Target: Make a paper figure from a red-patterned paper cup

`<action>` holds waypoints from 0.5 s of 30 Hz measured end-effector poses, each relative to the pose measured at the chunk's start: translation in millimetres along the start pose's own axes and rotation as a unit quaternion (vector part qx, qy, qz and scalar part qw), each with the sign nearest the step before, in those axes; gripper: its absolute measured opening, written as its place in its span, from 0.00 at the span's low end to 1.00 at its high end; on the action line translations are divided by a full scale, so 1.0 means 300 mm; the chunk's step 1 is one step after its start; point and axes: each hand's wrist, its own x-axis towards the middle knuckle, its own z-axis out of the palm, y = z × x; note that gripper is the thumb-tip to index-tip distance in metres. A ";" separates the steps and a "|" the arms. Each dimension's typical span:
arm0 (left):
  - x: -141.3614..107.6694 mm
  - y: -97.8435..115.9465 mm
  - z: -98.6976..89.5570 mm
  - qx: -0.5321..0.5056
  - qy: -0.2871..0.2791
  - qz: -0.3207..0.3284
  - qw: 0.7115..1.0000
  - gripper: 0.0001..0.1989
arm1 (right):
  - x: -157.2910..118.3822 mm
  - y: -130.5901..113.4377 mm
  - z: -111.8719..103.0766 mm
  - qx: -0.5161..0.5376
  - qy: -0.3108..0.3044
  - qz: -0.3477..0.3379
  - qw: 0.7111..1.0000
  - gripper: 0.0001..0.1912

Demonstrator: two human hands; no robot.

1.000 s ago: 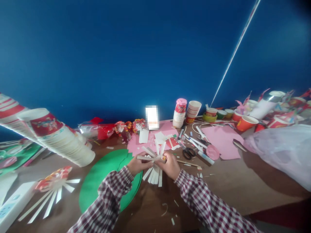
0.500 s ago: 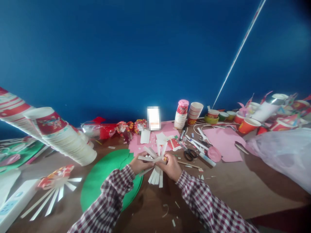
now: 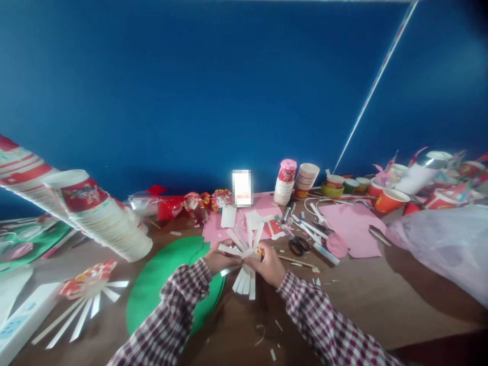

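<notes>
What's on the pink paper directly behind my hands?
White pieces and a red piece are on the pink paper. The paper strips you're holding hide part of it; anything there can't be seen.

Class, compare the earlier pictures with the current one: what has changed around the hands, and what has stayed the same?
A lower strip of the cut-paper piece has swung outward, away from its neighbouring strips, leftward. Nothing was visibly grasped or released: the left hand and right hand still hold the piece. The scissors and green paper stayed put; the view itself shifted slightly.
</notes>
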 end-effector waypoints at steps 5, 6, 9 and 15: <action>-0.009 0.002 0.013 0.051 0.031 0.009 0.998 0.16 | 0.014 0.035 0.008 -0.009 0.043 0.025 0.999 0.13; -0.013 0.003 0.019 0.065 0.053 0.012 0.996 0.17 | 0.018 0.040 0.008 -0.011 0.062 0.031 0.998 0.13; -0.032 0.006 0.040 0.092 0.177 0.031 0.979 0.24 | 0.028 0.045 -0.001 -0.007 0.108 0.035 0.994 0.13; -0.094 -0.051 0.100 0.054 0.295 0.138 0.944 0.31 | 0.034 0.024 -0.026 0.051 0.128 0.063 0.988 0.13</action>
